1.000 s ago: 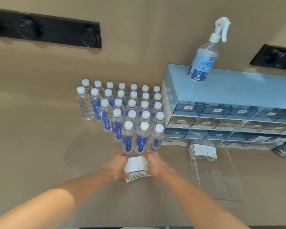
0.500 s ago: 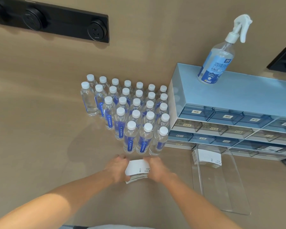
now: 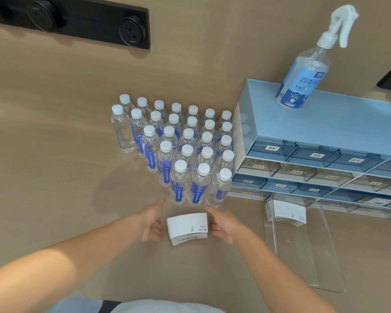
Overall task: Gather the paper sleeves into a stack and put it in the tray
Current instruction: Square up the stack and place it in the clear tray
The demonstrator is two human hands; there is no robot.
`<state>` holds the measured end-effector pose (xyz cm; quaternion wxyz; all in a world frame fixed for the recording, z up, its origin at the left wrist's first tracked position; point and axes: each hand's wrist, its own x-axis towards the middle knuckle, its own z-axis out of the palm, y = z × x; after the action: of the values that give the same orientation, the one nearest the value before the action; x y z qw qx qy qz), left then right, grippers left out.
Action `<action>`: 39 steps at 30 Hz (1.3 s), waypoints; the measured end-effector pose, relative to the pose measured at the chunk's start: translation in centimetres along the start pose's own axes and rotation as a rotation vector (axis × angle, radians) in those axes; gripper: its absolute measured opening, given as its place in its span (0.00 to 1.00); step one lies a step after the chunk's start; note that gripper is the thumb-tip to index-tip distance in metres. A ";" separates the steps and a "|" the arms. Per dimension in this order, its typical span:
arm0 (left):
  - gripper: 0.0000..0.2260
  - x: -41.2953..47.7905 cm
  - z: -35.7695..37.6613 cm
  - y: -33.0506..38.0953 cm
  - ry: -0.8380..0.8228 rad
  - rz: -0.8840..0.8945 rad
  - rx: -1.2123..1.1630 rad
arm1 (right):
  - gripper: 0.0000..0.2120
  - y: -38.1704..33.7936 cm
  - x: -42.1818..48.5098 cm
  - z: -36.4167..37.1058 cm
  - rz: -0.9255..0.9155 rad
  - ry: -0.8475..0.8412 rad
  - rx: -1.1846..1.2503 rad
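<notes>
Paper is the whole matter here, and going left to right it starts with the left hand [image 3: 152, 224], just left of centre in the lower half of the frame, fingers spread and relaxed, holding nothing, with a narrow gap between it and the near end of the stack of paper sleeves [image 3: 187, 227]. That stack lies flat on the tan counter [image 3: 54, 177] at lower centre, just in front of the water bottles [image 3: 178, 150], its edges fairly square though the lower sheets fan out a little at the front. On its other side the right hand [image 3: 224, 224] is likewise open and empty, palm turned toward the stack, close but apparently not touching. Further right, at lower right of the frame, the clear tray [image 3: 307, 256] stands well apart from the loose stack and already has a second stack of sleeves [image 3: 288, 211] at its far end, below the drawer cabinet [image 3: 314, 141]. As a judgement, the sleeves will be light, thin and springy, and smooth enough to slide over one another, so a loose pinch could shear the pile or let it splay. The safest hold looks to be pressing both short ends inward between the palms, or thumb on top and fingers slid beneath, keeping the pile level on the way across to the tray.
</notes>
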<state>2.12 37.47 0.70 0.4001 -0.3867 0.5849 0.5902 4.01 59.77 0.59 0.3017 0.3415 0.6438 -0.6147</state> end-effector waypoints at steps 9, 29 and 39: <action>0.26 -2.1 3.5 -1.3 -0.013 0.044 -0.107 | 0.16 1.4 -0.2 3.6 -0.004 0.023 -0.078; 0.29 0.5 3.9 -2.2 0.243 0.710 1.506 | 0.30 -0.7 0.4 2.2 -0.516 -0.051 -1.322; 0.25 2.6 3.5 -3.4 0.276 0.745 1.580 | 0.29 0.7 1.3 2.7 -0.581 -0.026 -1.490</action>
<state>4.34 41.02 -2.99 0.2579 0.1505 0.9529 0.0537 3.69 57.15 -1.06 0.2858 -0.1382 0.9448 -0.0806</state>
